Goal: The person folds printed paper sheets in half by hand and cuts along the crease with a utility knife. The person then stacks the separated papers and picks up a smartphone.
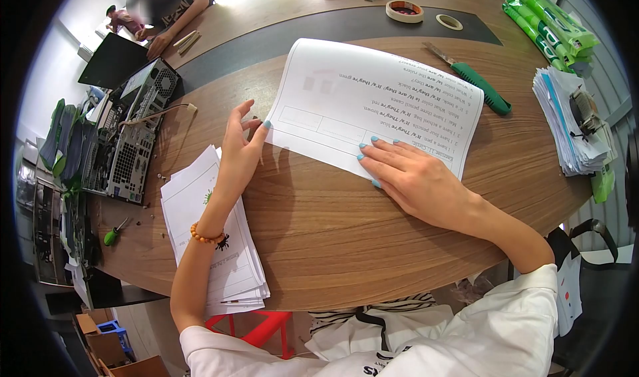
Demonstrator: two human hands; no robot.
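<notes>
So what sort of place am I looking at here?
Probably a shared office or workroom, though I can't be certain. A printed exercise sheet lies under the person's right hand, a computer case stands on the same wooden table, and rolls of tape sit farther back.

The left hand [238, 147] is raised, fingers loosely bent and thumb apart, with its forearm [194, 270] below. The right hand [419, 181] lies palm down, fingers extended, its forearm angling down to a bent elbow [538, 260].
</notes>
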